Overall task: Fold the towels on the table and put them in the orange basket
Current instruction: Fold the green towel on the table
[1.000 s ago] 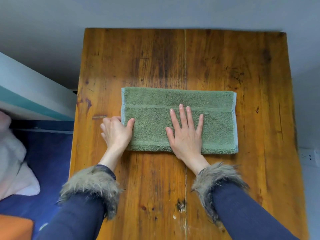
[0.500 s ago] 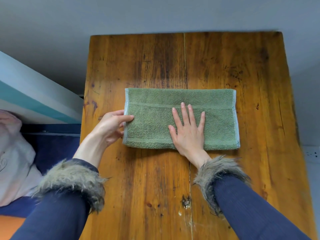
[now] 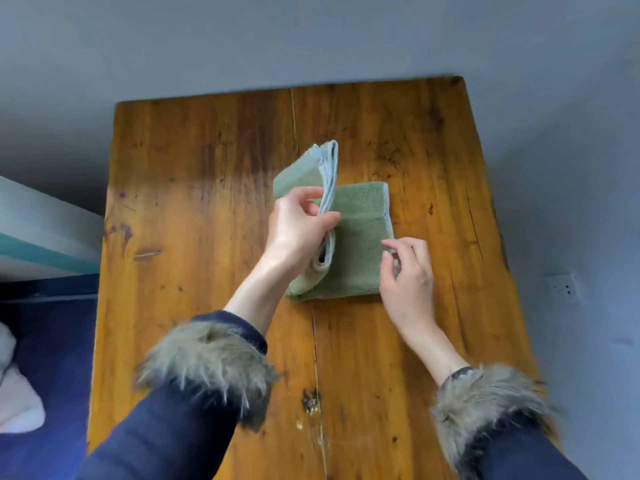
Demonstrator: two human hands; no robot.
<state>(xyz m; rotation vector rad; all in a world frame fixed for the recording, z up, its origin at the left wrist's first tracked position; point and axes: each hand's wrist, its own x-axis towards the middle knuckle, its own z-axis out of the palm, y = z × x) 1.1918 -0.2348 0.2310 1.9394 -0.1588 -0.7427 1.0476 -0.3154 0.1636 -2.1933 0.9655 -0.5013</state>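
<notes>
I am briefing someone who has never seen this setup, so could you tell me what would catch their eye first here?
The green towel in the middle of the wooden table stands out first, with its left end lifted and swung over toward the right. The left hand grips that raised end, while the right hand pinches the towel's right edge near the front corner. Shaggy fur cuffs on the dark sleeves fill the foreground.
</notes>
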